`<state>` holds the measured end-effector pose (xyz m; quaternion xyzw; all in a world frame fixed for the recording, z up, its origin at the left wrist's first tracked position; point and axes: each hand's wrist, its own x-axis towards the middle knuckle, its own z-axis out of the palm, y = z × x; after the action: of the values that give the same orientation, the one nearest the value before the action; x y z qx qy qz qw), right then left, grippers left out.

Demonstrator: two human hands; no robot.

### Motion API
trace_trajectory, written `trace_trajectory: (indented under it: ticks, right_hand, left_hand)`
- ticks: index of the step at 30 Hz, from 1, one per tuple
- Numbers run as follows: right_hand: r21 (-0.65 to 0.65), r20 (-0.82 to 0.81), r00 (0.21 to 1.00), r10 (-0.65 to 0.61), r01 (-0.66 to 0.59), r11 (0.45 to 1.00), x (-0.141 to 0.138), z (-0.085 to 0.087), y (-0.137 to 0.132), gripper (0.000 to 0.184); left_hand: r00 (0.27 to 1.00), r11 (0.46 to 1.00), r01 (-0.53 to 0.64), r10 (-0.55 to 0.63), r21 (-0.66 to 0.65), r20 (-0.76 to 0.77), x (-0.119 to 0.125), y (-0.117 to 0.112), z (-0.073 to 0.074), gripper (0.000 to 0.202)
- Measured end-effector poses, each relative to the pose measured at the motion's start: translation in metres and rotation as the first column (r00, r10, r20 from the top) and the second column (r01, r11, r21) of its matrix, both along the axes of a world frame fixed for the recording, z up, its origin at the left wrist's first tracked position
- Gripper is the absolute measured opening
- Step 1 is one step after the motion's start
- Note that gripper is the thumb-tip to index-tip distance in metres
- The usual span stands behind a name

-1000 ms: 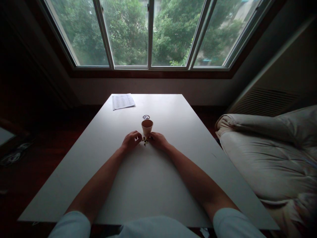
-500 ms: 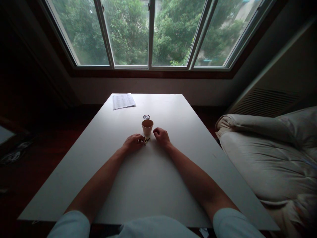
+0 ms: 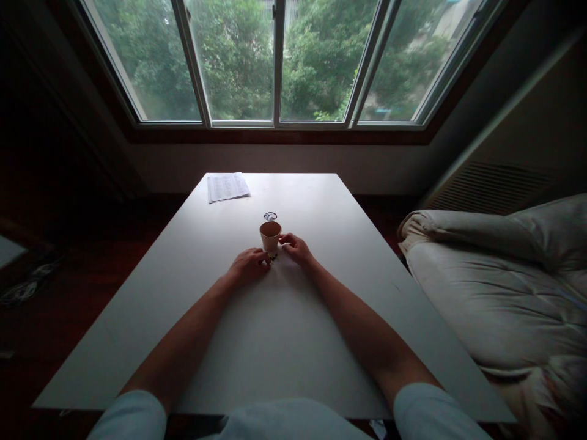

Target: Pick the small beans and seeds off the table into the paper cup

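A brown paper cup [image 3: 270,237] stands upright near the middle of the white table [image 3: 279,342]. My right hand [image 3: 296,248] is at the cup's right side, fingers bent and fingertips against its wall. In front of the cup lies a small cluster of dark and yellowish pieces [image 3: 274,258], too small to name. My left hand [image 3: 250,264] rests on the table just left of them. Its curled fingertips cover part of the cluster, and what they pinch, if anything, is hidden. Behind the cup lies a small round dark-rimmed item [image 3: 270,216].
Printed paper sheets [image 3: 228,187] lie at the table's far left corner. To the right of the table is a pale padded sofa or mattress [image 3: 486,287]. A window [image 3: 275,67] is beyond the far edge, and cables [image 3: 27,287] lie on the floor at left.
My right hand has moved left to the cup. My left fingers have shifted slightly right over the small pieces, and less of the cluster shows now.
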<state>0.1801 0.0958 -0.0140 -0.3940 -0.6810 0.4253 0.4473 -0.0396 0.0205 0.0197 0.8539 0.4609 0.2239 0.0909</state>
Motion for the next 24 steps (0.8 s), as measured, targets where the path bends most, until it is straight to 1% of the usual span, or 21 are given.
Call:
trace_trajectory:
  ticks: [2,6,9,12,14,17,19,22,24]
  right_hand:
    - [-0.013,-0.008,1.0,0.005,-0.005,1.0,0.0,0.001,-0.001,0.015]
    - [-0.023,-0.03,0.999,0.034,-0.034,0.999,0.0,0.001,-0.001,0.016]
    - [0.002,-0.044,0.997,0.065,-0.065,0.998,0.0,-0.002,-0.001,0.015]
    - [0.034,-0.001,0.998,0.058,-0.058,0.998,0.0,-0.005,0.0,0.014]
    - [0.053,0.058,0.998,0.037,-0.04,0.998,0.0,-0.006,-0.001,0.014]
    - [0.097,0.186,0.982,-0.016,-0.002,0.995,0.0,-0.004,-0.004,0.018]
    - [0.158,0.279,0.959,-0.054,0.009,0.987,-0.001,0.0,-0.008,0.019]
    - [0.258,0.399,0.912,-0.099,-0.008,0.966,-0.002,0.007,-0.013,0.018]
    - [0.289,0.459,0.881,-0.116,-0.025,0.957,-0.002,0.01,-0.016,0.018]
  left_hand:
    - [1.0,1.0,-0.022,0.022,0.009,-0.001,0.0,0.001,-0.001,0.016]
    - [1.0,1.0,-0.016,0.016,-0.008,0.009,-0.001,0.003,-0.002,0.014]
    - [1.0,1.0,-0.005,0.005,-0.014,0.026,-0.002,0.004,-0.002,0.012]
    - [0.999,1.0,0.007,-0.007,-0.003,0.04,-0.001,0.003,-0.004,0.015]
    - [0.999,1.0,0.013,-0.013,0.004,0.049,0.0,0.003,-0.005,0.017]
    - [0.998,1.0,0.026,-0.026,0.006,0.05,0.001,0.003,-0.007,0.016]
    - [0.999,1.0,0.024,-0.025,0.009,0.045,0.001,0.004,-0.007,0.015]
    - [0.998,0.999,0.005,-0.007,0.034,0.061,0.002,0.004,-0.005,0.012]
    - [0.995,0.997,-0.019,0.013,0.071,0.096,0.003,0.003,-0.002,0.011]
